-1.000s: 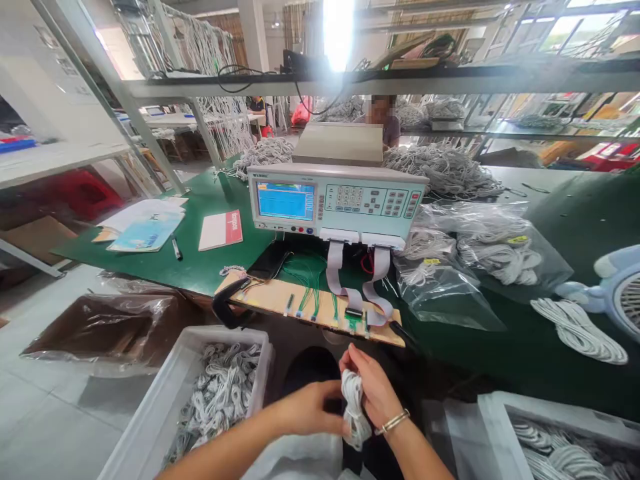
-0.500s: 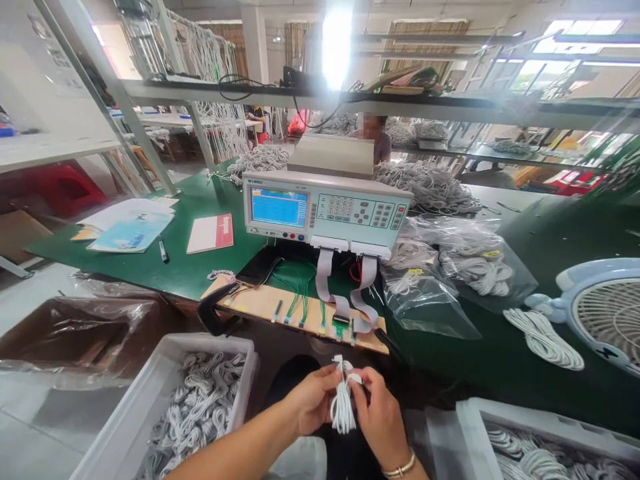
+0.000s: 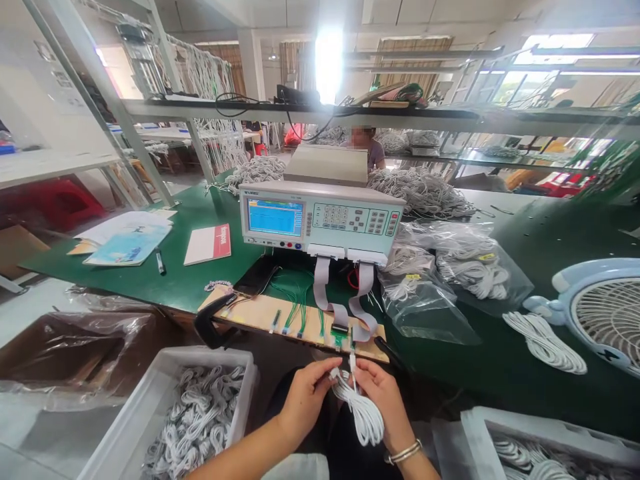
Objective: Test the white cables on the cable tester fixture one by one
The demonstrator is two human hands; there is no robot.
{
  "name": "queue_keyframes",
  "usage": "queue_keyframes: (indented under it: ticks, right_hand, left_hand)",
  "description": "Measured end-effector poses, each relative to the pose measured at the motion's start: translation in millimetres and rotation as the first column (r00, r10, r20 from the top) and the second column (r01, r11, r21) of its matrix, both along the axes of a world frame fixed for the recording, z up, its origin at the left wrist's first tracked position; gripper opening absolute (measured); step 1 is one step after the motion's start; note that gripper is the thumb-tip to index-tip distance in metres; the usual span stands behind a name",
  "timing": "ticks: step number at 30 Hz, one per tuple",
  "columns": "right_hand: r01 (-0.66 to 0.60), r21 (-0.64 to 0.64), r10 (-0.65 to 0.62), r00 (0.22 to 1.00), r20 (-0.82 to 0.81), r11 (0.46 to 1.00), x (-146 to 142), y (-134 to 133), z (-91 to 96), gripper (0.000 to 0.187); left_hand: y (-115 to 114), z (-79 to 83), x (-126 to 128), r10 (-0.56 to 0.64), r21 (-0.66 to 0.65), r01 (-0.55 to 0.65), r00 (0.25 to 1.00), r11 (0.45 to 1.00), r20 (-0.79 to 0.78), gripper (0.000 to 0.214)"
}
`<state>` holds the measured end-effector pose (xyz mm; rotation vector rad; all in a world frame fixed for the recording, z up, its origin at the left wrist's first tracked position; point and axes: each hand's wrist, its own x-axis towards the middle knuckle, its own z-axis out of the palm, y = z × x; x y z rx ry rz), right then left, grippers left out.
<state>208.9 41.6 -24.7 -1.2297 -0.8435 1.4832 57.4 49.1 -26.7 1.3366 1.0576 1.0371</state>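
A coiled white cable [image 3: 364, 415] hangs between my hands at the front edge of the bench. My left hand [image 3: 306, 399] is closed on one white plug end of it. In my right hand [image 3: 384, 395] the other plug [image 3: 353, 363] is pinched upright, at the edge of a wooden board [image 3: 310, 323], close to a small socket there. I cannot tell whether the plug is seated. Flat grey ribbon cables [image 3: 320, 283] run from the board up to a tester [image 3: 320, 223] with a lit blue screen.
On the left stands a white bin [image 3: 245, 380] of coiled cables beside a plastic-lined carton [image 3: 145, 333]. Another bin [image 3: 473, 433] is at lower right. Bagged cables [image 3: 485, 277], a loose coil [image 3: 545, 341] and a fan [image 3: 607, 313] lie to the right. A person [image 3: 375, 150] sits behind the tester.
My hands have risen slightly toward the board. My right hand has brought one plug up to the board's edge, and the coil has swung right, below that hand.
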Motion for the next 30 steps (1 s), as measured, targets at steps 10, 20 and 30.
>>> queue_keyframes:
  ticks: [10, 20, 30]
  right_hand:
    - [-0.008, 0.116, -0.037, 0.925, 0.378, 0.993, -4.2, -0.8, 15.7, 0.027]
    - [-0.118, 0.138, 0.021, 0.83, 0.558, 0.983, 3.7, -5.9, 28.9, 0.025]
    - [-0.062, 0.144, -0.017, 0.874, 0.486, 0.988, 5.8, -8.5, 15.0, 0.027]
  left_hand:
    - [26.3, 3.3, -2.4, 0.039, -0.588, 0.246, 0.903, 0.77, 0.427, 0.022]
    - [18.0, 1.0, 20.4, 0.244, -0.624, 0.104, 0.861, 0.774, 0.445, 0.02]
    - [17.4, -1.6, 26.0, 0.305, -0.637, 0.054, 0.844, 0.769, 0.44, 0.021]
